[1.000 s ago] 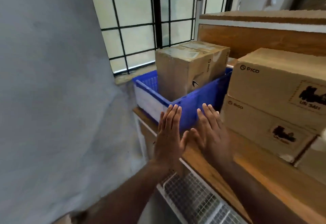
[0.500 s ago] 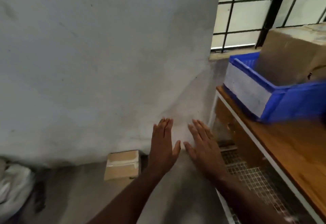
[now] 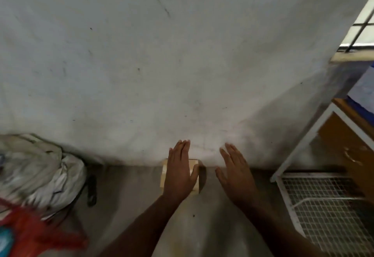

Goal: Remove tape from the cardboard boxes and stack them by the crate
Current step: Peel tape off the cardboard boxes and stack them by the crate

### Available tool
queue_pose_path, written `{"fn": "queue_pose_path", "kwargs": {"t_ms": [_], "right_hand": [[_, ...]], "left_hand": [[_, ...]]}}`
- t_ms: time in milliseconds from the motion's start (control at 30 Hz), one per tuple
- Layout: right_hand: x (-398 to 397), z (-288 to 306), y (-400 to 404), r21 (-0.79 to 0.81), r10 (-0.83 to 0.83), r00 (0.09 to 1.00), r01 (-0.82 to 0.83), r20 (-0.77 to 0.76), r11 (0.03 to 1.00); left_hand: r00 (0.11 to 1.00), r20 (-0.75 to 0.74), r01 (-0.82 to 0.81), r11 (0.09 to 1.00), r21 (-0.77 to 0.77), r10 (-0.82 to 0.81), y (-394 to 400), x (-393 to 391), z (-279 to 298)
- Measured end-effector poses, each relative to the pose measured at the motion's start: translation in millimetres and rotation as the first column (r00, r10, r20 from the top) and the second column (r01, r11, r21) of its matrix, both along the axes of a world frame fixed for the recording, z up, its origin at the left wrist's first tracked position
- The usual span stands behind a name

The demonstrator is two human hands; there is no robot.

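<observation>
Head view, hands: your left hand (image 3: 180, 172) and right hand (image 3: 235, 173) were both held out flat, backs up, fingers straight and together. Neither gripped anything.
Head view, box: one small cardboard box (image 3: 165, 173) sat on the grey floor (image 3: 129, 196) right at the foot of the wall (image 3: 182, 64). Your left hand covered most of it in the frame; you could not tell from this angle whether the hand touched it. Tape on it could not be made out.
Head view, right hand position: over bare floor, just to the right of the box, apart from it.
Head view, crate: only a blurred blue edge of the crate (image 3: 362, 97) showed at the far right, up on the wooden shelf (image 3: 344, 135). Its contents were out of frame.
Head view, other containers: a wire mesh rack (image 3: 323, 206) lay low under the shelf, nothing visible in it. A white sack (image 3: 40, 171) slumped at the left by the wall, contents hidden; a red bag (image 3: 34, 234) lay in front of it, blurred.
</observation>
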State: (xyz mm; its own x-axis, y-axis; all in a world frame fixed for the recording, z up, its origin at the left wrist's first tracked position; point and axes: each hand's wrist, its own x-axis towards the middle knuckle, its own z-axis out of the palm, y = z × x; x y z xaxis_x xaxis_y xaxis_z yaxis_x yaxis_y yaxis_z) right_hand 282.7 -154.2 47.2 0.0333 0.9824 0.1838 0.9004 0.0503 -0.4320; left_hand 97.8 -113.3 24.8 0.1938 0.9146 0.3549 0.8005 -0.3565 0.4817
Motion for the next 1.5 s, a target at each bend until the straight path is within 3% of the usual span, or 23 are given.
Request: {"fn": "queue_pose_path", "kwargs": {"t_ms": [200,400,800,1033,1300,1433,1500], "right_hand": [[-63,-17,23,-0.058,0.022,0.999,-0.020,0.038,0.998],[-76,-45,75,-0.111,0.053,0.998,-0.049,0.028,0.993],[-75,-220,200,-0.343,-0.068,0.995,0.037,-0.079,0.938],[-79,-352,241,-0.411,-0.122,0.991,0.092,-0.047,0.907],[-91,-563,294,-0.485,-0.184,0.978,0.113,-0.102,0.867],[-92,-641,302,-0.565,-0.238,0.971,0.176,-0.036,0.806],[-90,-669,304,-0.607,-0.270,0.963,0.201,-0.023,0.769]], "left_hand": [[0.999,-0.020,-0.033,0.991,-0.129,0.031,26,-68,-23],[0.996,0.006,-0.086,0.971,-0.224,0.089,73,-93,-49],[0.977,-0.070,-0.208,0.807,-0.553,0.204,168,-112,-193],[0.970,-0.089,-0.226,0.705,-0.672,0.227,223,-110,-329],[0.966,-0.107,-0.239,0.664,-0.708,0.234,281,-119,-534],[0.960,-0.152,-0.266,0.611,-0.745,0.233,293,-131,-616],[0.934,-0.156,-0.321,0.561,-0.763,0.321,297,-137,-647]]}}
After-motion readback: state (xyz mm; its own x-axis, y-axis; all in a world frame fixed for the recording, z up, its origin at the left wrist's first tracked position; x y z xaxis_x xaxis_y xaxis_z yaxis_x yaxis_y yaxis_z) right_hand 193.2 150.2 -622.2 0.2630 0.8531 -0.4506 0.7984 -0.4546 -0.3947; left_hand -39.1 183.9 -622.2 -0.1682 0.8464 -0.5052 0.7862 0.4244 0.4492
